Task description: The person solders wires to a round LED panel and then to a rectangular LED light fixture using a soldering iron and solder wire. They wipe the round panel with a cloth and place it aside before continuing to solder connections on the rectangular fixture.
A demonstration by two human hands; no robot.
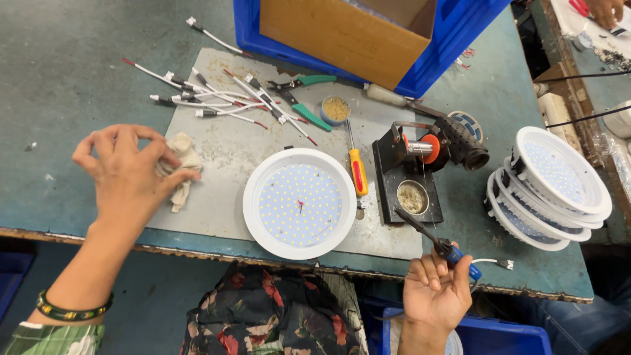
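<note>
Soft white rag (pixel 181 164) bunches in the left hand (pixel 128 174), crushable anywhere; the right hand (pixel 437 289) pinches the stiff soldering iron (pixel 430 238) by its blue handle.

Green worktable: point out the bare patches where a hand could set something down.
Free: the green tabletop left of the grey mat; the mat strip between the crumpled cloth and the round white LED panel. Crowded: white wire leads, black solder stand, stacked panels.

White dotted lamp disc (pixel 300 203); yellow-handled screwdriver (pixel 357 170).
</note>
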